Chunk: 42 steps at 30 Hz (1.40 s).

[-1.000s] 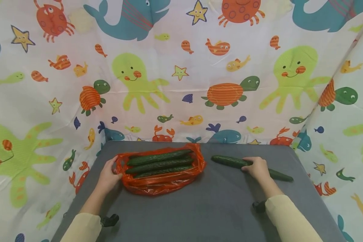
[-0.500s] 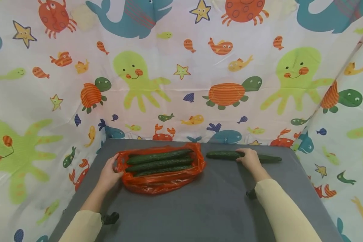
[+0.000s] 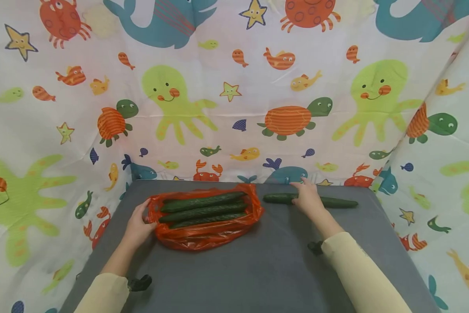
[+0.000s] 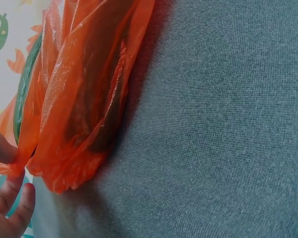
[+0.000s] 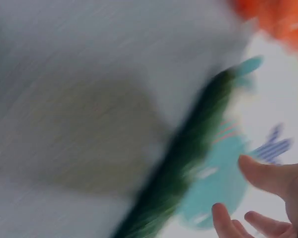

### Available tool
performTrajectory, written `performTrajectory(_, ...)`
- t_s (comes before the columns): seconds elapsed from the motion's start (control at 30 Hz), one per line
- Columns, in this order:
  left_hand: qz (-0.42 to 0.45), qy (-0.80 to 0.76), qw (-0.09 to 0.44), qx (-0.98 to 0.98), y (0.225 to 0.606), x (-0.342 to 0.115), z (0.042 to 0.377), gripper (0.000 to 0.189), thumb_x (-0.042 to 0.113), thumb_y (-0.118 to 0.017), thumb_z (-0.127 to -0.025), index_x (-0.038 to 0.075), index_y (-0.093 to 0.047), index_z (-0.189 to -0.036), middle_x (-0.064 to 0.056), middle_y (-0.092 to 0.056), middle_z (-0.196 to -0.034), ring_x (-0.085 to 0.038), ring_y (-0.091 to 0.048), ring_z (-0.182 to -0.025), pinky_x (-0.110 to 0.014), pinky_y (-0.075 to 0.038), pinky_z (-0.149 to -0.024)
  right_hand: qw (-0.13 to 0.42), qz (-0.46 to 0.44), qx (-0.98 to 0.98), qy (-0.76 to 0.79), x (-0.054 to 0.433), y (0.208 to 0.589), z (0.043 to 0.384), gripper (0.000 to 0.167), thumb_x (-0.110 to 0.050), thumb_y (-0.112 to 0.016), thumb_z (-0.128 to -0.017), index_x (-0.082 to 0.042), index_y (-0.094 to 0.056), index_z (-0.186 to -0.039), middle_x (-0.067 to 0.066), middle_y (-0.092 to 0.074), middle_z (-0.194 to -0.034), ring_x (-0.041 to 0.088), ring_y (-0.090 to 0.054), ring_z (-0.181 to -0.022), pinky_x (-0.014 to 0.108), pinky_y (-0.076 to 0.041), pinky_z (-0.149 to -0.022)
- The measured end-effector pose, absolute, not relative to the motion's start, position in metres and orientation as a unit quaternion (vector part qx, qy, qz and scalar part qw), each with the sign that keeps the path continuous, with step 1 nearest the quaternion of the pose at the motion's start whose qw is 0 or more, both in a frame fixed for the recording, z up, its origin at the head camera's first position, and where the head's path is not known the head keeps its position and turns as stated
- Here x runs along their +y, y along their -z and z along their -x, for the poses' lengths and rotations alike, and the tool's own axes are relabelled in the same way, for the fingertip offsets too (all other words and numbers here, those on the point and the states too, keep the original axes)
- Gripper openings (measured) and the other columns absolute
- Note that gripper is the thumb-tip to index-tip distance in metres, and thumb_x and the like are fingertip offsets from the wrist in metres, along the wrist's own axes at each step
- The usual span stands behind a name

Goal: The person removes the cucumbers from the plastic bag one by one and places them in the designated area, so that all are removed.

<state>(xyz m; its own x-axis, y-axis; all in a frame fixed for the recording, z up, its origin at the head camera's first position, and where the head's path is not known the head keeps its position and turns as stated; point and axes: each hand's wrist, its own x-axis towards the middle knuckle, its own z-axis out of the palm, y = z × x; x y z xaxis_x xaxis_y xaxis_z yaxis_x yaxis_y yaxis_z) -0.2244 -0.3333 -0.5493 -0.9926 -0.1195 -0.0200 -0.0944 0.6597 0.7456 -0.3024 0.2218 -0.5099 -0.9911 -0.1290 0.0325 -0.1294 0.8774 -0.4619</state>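
Note:
An orange-red plastic bag (image 3: pixel 207 237) lies on the table, its mouth spread around several dark green cucumbers (image 3: pixel 203 213). At its left end my left hand (image 3: pixel 138 227) pinches the bag's edge between thumb and fingers, as the left wrist view (image 4: pixel 12 198) also shows. To the right of the bag a single cucumber (image 3: pixel 337 202) lies lengthwise near the table's back edge. Above it my right hand (image 3: pixel 308 200) is raised with fingers spread and holds nothing. In the right wrist view the thumb and fingertips (image 5: pixel 260 173) stand apart from the blurred cucumber (image 5: pixel 184 163).
The grey table (image 3: pixel 242 278) ends at a white curtain (image 3: pixel 234 165) printed with sea animals, which surrounds it at the back and both sides. A black wrist camera (image 3: pixel 139 283) sits by each sleeve.
My right hand shifted the single cucumber toward the back and left, turning it nearly level, then let go and rose. My left hand keeps its grip on the bag.

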Motion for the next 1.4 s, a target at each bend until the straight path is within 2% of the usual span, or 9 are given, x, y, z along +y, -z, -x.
performTrajectory(0.2, -0.084, 0.442, -0.001, -0.893, 0.547, -0.341, 0.217, 0.092, 0.001, -0.07, -0.084, 0.013, -0.022, -0.162, -0.018, -0.032, -0.153, -0.027, -0.05, -0.097, -0.027, -0.051, -0.064, 0.072, -0.139, -0.931, -0.331, 0.153, 0.47, 0.295, 0.056, -0.015, -0.079, -0.086, -0.009, -0.061, -0.139, 0.021, -0.046, -0.153, 0.047, -0.041, -0.14, 0.066, -0.035, -0.111)
performTrajectory(0.4, -0.085, 0.44, -0.003, -0.894, 0.549, -0.342, 0.216, 0.091, 0.0, -0.068, -0.084, 0.012, -0.022, -0.162, -0.018, -0.033, -0.149, -0.026, -0.049, -0.093, -0.027, -0.049, -0.062, 0.09, -0.186, -0.907, -0.367, 0.102, 0.463, 0.29, 0.052, -0.017, -0.08, -0.086, -0.011, -0.065, -0.135, 0.014, -0.054, -0.147, 0.037, -0.051, -0.135, 0.057, -0.046, -0.106)
performTrajectory(0.57, -0.077, 0.426, 0.01, -0.902, 0.55, -0.337, 0.219, 0.091, -0.002, -0.068, -0.082, 0.01, -0.024, -0.161, -0.018, -0.036, -0.147, -0.025, -0.048, -0.091, -0.028, -0.046, -0.064, 0.068, -0.203, -0.895, -0.392, 0.071, 0.469, 0.281, 0.053, -0.023, -0.08, -0.086, -0.015, -0.064, -0.136, 0.01, -0.058, -0.144, 0.031, -0.053, -0.135, 0.051, -0.047, -0.107)
performTrajectory(0.7, -0.076, 0.42, 0.019, -0.904, 0.553, -0.333, 0.221, 0.091, -0.003, -0.069, -0.081, 0.009, -0.026, -0.16, -0.018, -0.036, -0.148, -0.024, -0.048, -0.093, -0.028, -0.045, -0.067, 0.044, -0.206, -0.889, -0.407, 0.054, 0.474, 0.275, 0.053, -0.023, -0.079, -0.086, -0.02, -0.064, -0.137, 0.007, -0.057, -0.146, 0.028, -0.055, -0.133, 0.048, -0.05, -0.104)
performTrajectory(0.93, -0.08, 0.42, 0.024, -0.904, 0.552, -0.329, 0.223, 0.095, -0.004, -0.069, -0.079, 0.009, -0.023, -0.161, -0.02, -0.035, -0.149, -0.026, -0.049, -0.093, -0.027, -0.045, -0.066, -0.006, -0.207, -0.882, -0.424, 0.036, 0.483, 0.268, 0.046, -0.016, -0.076, -0.089, -0.02, -0.065, -0.134, 0.003, -0.058, -0.144, 0.025, -0.055, -0.132, 0.046, -0.052, -0.101)
performTrajectory(1.13, -0.083, 0.422, 0.015, -0.903, 0.552, -0.326, 0.225, 0.097, -0.003, -0.069, -0.08, 0.009, -0.018, -0.162, -0.021, -0.032, -0.152, -0.028, -0.049, -0.096, -0.028, -0.047, -0.068, -0.025, -0.203, -0.875, -0.439, 0.025, 0.499, 0.268, 0.046, -0.018, -0.077, -0.088, -0.02, -0.066, -0.132, 0.001, -0.063, -0.137, 0.025, -0.057, -0.129, 0.045, -0.052, -0.1)
performTrajectory(1.23, -0.085, 0.427, 0.015, -0.9, 0.553, -0.325, 0.226, 0.098, -0.004, -0.069, -0.079, 0.008, -0.018, -0.162, -0.022, -0.032, -0.152, -0.029, -0.049, -0.097, -0.029, -0.047, -0.069, -0.042, -0.202, -0.868, -0.452, 0.02, 0.508, 0.268, 0.047, -0.018, -0.077, -0.088, -0.018, -0.066, -0.134, 0.003, -0.064, -0.137, 0.028, -0.061, -0.124, 0.042, -0.054, -0.089)
performTrajectory(1.33, -0.084, 0.426, 0.016, -0.901, 0.553, -0.325, 0.229, 0.099, -0.005, -0.068, -0.078, 0.008, -0.018, -0.162, -0.022, -0.031, -0.153, -0.029, -0.049, -0.098, -0.029, -0.047, -0.069, -0.058, -0.195, -0.866, -0.457, 0.015, 0.518, 0.268, 0.047, -0.017, -0.078, -0.087, -0.017, -0.067, -0.133, 0.004, -0.065, -0.137, 0.029, -0.067, -0.106, 0.039, -0.05, -0.077)
performTrajectory(1.4, -0.082, 0.423, 0.016, -0.902, 0.554, -0.325, 0.23, 0.099, -0.005, -0.068, -0.077, 0.008, -0.018, -0.162, -0.022, -0.03, -0.154, -0.029, -0.049, -0.099, -0.029, -0.047, -0.069, -0.066, -0.188, -0.868, -0.455, 0.013, 0.525, 0.269, 0.046, -0.018, -0.08, -0.086, -0.019, -0.069, -0.131, 0.002, -0.065, -0.137, 0.028, -0.067, -0.104, 0.038, -0.05, -0.076)
